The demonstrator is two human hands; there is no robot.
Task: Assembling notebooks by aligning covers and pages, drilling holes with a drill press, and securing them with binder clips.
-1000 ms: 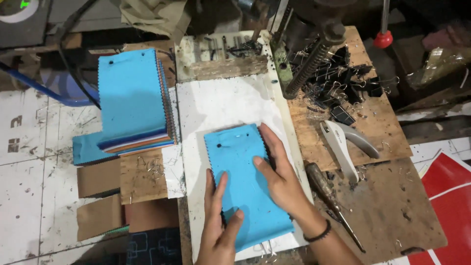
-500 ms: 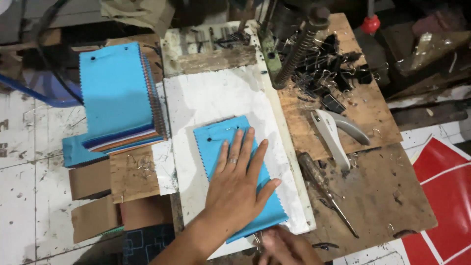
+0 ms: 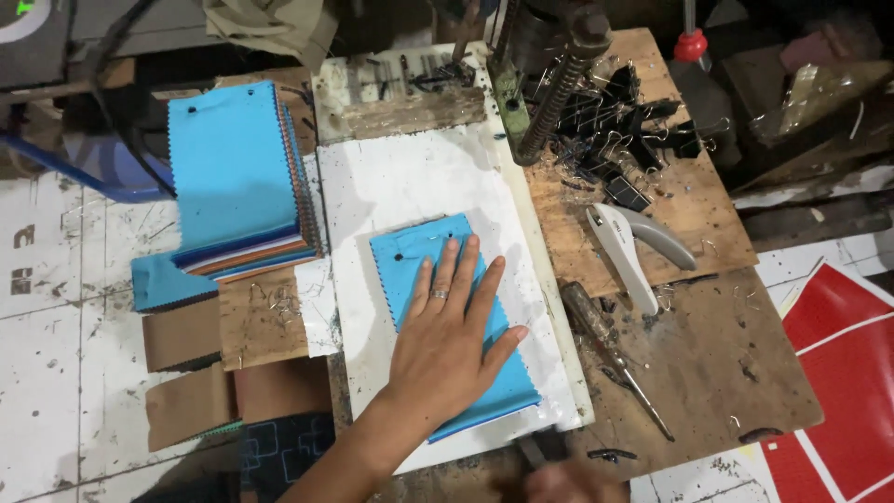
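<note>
left hand (image 3: 445, 349) flat on blue swatch stack (image 3: 424, 256), fingers (image 3: 453, 270) spread; right hand (image 3: 573, 484) blurred, grip unclear

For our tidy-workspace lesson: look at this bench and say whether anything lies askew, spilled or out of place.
Yes. Black binder clips lie in a tangled heap on the wooden board, and loose staples are scattered near the stapler. The blue swatch stack under the left hand sits tilted on the white plate.

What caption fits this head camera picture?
Left hand pressing flat on a blue zigzag-edged fabric swatch stack atop a white board.
</note>
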